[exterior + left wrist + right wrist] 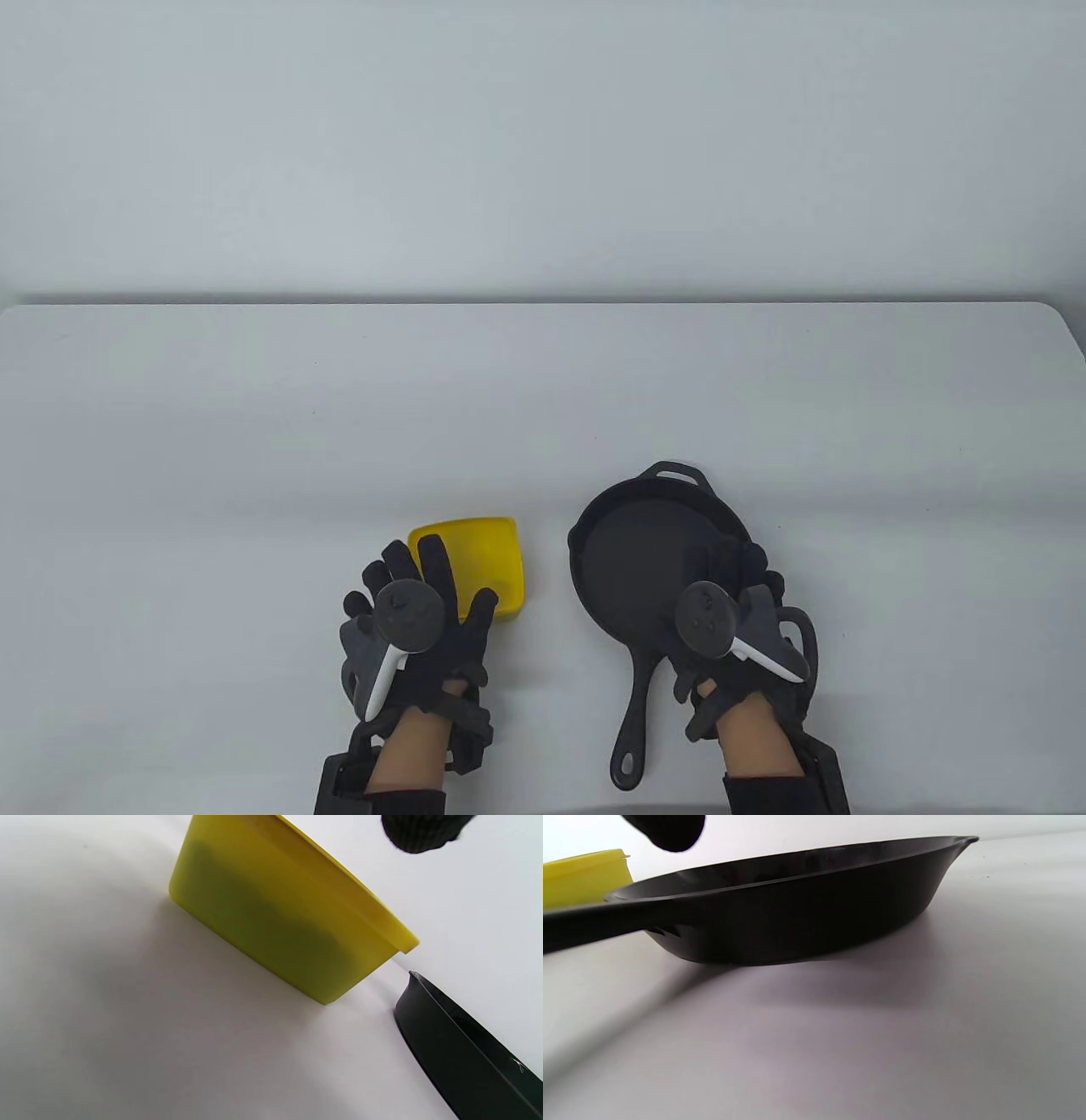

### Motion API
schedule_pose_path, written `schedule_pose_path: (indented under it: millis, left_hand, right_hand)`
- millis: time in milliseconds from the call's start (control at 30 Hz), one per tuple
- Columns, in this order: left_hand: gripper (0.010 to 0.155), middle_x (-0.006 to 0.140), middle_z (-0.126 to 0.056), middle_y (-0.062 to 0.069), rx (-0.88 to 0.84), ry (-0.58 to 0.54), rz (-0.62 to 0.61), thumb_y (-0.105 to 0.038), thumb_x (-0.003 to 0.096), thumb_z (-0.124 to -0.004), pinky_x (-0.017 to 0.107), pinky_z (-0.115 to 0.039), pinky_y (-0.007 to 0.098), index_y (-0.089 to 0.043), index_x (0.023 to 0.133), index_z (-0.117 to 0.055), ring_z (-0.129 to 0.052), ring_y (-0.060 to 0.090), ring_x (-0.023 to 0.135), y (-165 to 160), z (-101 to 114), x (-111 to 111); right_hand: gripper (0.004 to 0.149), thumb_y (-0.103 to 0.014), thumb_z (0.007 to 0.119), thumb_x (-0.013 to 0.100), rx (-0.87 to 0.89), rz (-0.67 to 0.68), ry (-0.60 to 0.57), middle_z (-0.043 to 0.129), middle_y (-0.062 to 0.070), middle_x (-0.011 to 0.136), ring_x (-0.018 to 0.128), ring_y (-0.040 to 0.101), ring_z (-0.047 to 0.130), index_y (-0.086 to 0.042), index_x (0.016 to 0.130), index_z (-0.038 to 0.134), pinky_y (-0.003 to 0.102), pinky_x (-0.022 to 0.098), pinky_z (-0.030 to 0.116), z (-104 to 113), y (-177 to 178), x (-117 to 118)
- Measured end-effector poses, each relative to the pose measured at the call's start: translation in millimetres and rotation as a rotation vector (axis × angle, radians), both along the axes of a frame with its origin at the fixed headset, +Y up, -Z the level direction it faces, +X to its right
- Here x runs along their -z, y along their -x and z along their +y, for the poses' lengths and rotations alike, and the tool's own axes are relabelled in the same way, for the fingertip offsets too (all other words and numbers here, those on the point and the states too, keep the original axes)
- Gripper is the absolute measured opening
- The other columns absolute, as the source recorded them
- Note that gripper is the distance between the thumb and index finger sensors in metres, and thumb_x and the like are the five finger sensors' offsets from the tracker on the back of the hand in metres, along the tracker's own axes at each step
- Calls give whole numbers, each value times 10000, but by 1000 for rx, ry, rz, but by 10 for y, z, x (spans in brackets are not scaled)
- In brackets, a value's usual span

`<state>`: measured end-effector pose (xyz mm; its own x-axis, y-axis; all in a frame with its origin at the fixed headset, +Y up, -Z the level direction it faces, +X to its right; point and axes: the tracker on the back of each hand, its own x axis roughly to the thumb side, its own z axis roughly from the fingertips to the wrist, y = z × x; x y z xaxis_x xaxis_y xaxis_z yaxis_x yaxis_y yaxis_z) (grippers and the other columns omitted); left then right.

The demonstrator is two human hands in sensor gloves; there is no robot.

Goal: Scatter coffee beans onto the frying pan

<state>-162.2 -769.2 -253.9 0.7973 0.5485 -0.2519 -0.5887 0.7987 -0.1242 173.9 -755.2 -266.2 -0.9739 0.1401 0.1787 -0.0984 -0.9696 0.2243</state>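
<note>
Where the table view looks down on the white table (543,407), a yellow square container (488,556) near the front edge, left of centre, and just beside it on the right, apart from it, a black frying pan (632,564) with its long handle pointing toward the bottom edge and a small loop handle at the far rim. Left hand (416,628) over the container's near left corner, fingers spread apart and extended above its rim, gripping nothing; contact with the rim not clear from above. Right hand (730,632) over the pan's near right rim, fingers loosely parted and holding nothing; touching or hovering, cannot tell. Pan floor bare black; container's contents hidden from this angle. Seen from the left wrist view, the yellow container (280,921) tilted across the frame by the camera's lean, resting flat on the table, a darker mass showing through its wall; a gloved fingertip (420,832) hanging free at the top edge; the pan's rim (462,1052) at the lower right, separated from the container by a strip of table. Seen from the right wrist view, the frying pan (797,904) low and side-on, handle running off to the left, the container (585,876) behind it at far left, one dark fingertip (670,830) above, clear of the rim.
</note>
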Motion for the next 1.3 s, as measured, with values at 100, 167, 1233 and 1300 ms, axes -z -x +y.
schedule_pose_path:
  millis: [100,167,1233,1300]
  left_hand:
    - [843,1125,78,-39,0,2,23,-710,465,-598,676,145,505,-437,1064,-73,84,310,1073,38,3,-5]
    - [841,1126,70,-33,-5,7,53,-710,465,-594,683,134,506,-433,1064,-72,73,315,1075,79,-3,-8]
    - [541,754,-789,140,-562,-34,375,-479,523,-631,339,-946,280,-97,907,-622,-1035,214,506,469,-183,-81]
    - [539,748,-793,140,-526,-111,296,-476,523,-634,332,-949,277,-95,904,-625,-1037,210,501,384,-45,-88]
  right_hand:
    - [883,-542,573,590,-9,8,7,-114,316,944,791,598,-100,6,1044,49,696,518,66,-10,12,-4]
    - [884,-543,571,591,-7,15,11,-112,317,943,790,599,-100,7,1043,47,695,517,65,-12,26,-8]
    - [1012,-678,669,529,466,156,-323,144,347,1047,859,648,657,-20,1069,121,608,489,758,198,192,-138]
    - [1027,-706,650,526,565,179,-318,114,336,1048,797,644,746,-48,1063,74,544,417,830,210,253,-172]
